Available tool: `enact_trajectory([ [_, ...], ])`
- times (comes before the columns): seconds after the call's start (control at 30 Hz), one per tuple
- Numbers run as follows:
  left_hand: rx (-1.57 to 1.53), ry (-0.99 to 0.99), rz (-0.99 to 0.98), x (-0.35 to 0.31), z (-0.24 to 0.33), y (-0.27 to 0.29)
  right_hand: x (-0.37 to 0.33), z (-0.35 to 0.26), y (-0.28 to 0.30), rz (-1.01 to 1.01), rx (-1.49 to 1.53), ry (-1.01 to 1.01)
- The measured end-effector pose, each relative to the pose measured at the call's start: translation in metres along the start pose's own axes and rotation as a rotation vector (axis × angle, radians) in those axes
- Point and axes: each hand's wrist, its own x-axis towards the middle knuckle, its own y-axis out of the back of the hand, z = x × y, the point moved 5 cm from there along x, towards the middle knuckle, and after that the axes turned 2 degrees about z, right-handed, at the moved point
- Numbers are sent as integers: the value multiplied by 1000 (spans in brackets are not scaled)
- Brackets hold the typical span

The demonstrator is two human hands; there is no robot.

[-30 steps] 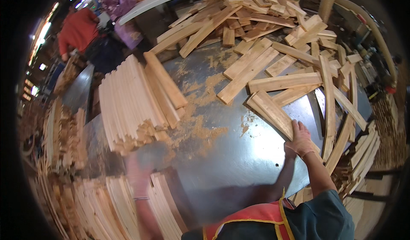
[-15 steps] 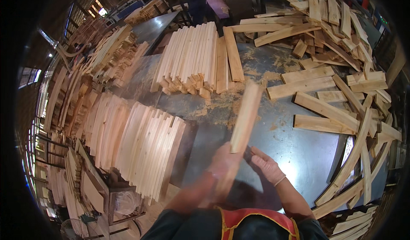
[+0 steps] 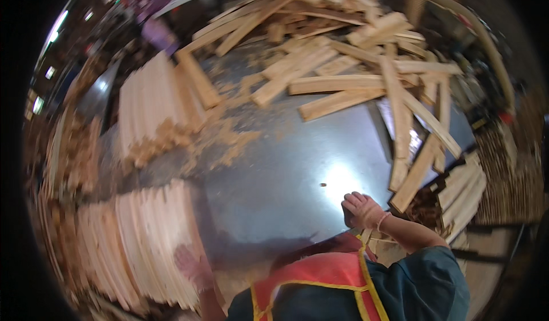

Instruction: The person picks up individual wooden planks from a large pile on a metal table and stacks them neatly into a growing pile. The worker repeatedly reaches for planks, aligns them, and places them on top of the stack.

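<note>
My left hand (image 3: 194, 268), slightly blurred, lies with fingers apart against the right end of a row of pale planed boards (image 3: 154, 229) at the near left. No board is in its grasp. My right hand (image 3: 366, 212) is at the table's near edge, fingers curled over a small dark object (image 3: 347, 218) that is mostly covered; its kind does not show. A tiny brown chip (image 3: 323, 185) lies on the grey metal table (image 3: 257, 206), a little beyond my right hand.
Rough boards (image 3: 343, 84) lie crisscrossed in a heap at the far right, some reaching the table's right edge. Another stack of pale boards (image 3: 148, 104) stands at the far left, with sawdust (image 3: 229, 141) beside it. A person in purple (image 3: 151, 18) is beyond the table.
My view has swung to the right. The board has left my left hand, which moved left to the near row of boards. My right hand has drawn away, still around the dark object.
</note>
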Motion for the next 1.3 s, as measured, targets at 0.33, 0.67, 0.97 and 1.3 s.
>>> enact_trajectory([
  [0.33, -285, -490, 39, 14, 195, 67, -108, 165, 33, 321, 580, -855],
  [0.67, -394, -1349, -43, -50, 513, 128, 98, 293, 167, 642, 292, -550],
  [0.97, 299, -395, -883, -79, 242, 49, 260, 378, 275, 672, 42, -436],
  [1.3, -254, -328, -1027, -132, 308, 73, 304, 382, 249, 129, -167, -351],
])
